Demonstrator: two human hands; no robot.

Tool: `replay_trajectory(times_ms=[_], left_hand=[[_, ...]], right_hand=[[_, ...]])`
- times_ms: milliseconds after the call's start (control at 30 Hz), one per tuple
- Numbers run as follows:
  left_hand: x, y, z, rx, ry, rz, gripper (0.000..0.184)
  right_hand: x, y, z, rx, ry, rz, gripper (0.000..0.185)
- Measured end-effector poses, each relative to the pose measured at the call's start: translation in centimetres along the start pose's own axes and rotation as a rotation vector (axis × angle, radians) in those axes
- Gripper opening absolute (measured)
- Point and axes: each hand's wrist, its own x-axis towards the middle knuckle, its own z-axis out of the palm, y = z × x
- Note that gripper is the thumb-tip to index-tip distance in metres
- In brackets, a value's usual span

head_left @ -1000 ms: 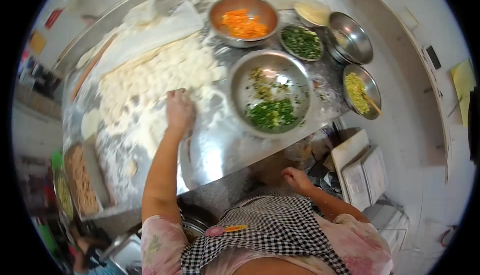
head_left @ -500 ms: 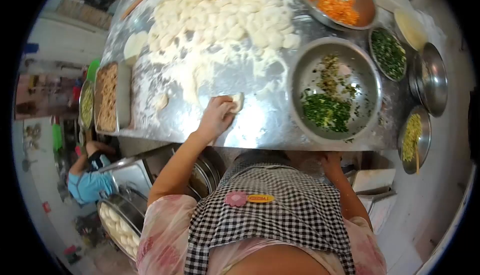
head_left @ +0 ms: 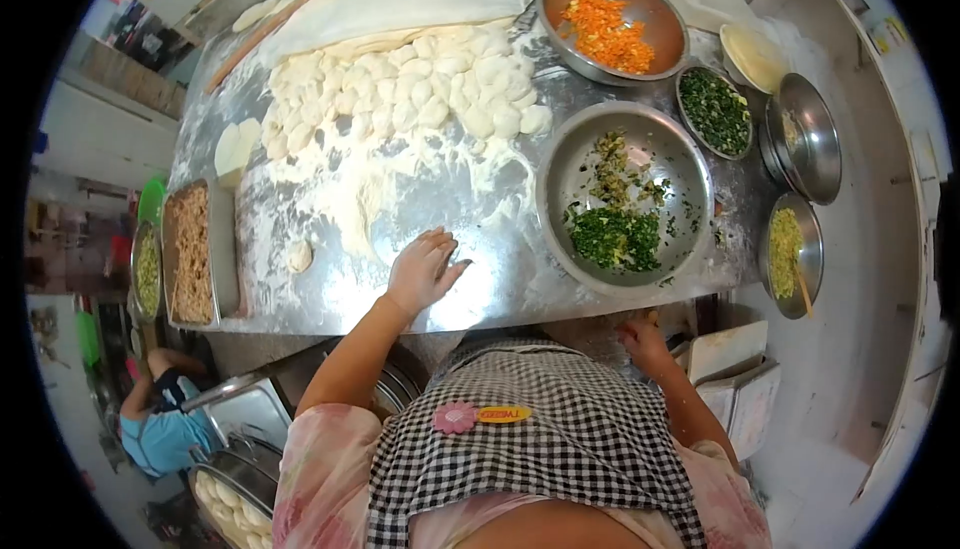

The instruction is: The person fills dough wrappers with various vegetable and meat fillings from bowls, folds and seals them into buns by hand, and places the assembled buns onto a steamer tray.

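Note:
My left hand (head_left: 425, 271) lies palm down on the floury steel table (head_left: 490, 289) near its front edge. Its fingers are stretched out and the thumb stands apart. Whatever may be under the palm is hidden. To its left sits a small round dough piece (head_left: 299, 256). Beyond the hand, many flattened dough pieces (head_left: 400, 89) lie close together in flour. My right hand (head_left: 645, 337) is below the table edge, in front of the large steel bowl (head_left: 548, 199) of chopped greens (head_left: 615, 239). Its fingers are curled, with a small tan bit at them that I cannot make out.
A tray of brown filling (head_left: 192, 249) stands at the left edge. A rolling pin (head_left: 265, 34) lies back left. Bowls of chopped carrot (head_left: 607, 34), dark greens (head_left: 714, 111) and yellow-green filling (head_left: 787, 249) stand at right. A person in blue (head_left: 165, 434) is at lower left.
The small dough piece at my left fingertips is no longer visible. That hand has opened and laid flat. My right hand has come up nearer the table edge. The view has shifted.

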Motion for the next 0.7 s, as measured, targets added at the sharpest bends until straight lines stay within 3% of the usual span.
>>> replay_trajectory(times_ms=[133, 167, 367, 500, 600, 700], left_hand=[[1.5, 4.5, -2.9, 0.245, -0.074, -0.156, 0.078], [2.2, 4.4, -2.8, 0.147, 0.02, -0.102, 0.073], [5.2, 2.2, -1.9, 0.281, -0.077, -0.217, 0.08], [5.5, 1.0, -1.5, 0.224, -0.008, -0.211, 0.072], [6.9, -1.4, -1.4, 0.009, -0.183, -0.321, 0.067], [4.7, -5.7, 0.1, -1.213, 0.069, -0.43, 0.064]], right_hand=[[-0.6, -0.7, 0.0, 0.013, 0.047, -0.018, 0.023], [-0.8, -1.1, 0.0, 0.053, 0.063, -0.009, 0.023], [-0.7, -4.7, 0.4, 0.132, 0.063, -0.028, 0.025], [0.2, -8.9, -0.3, 0.168, -0.004, -0.064, 0.027], [0.6, -11.4, -0.4, 0.169, 0.02, -0.187, 0.026], [0.8, -13.0, 0.4, 0.233, 0.096, -0.273, 0.021]])
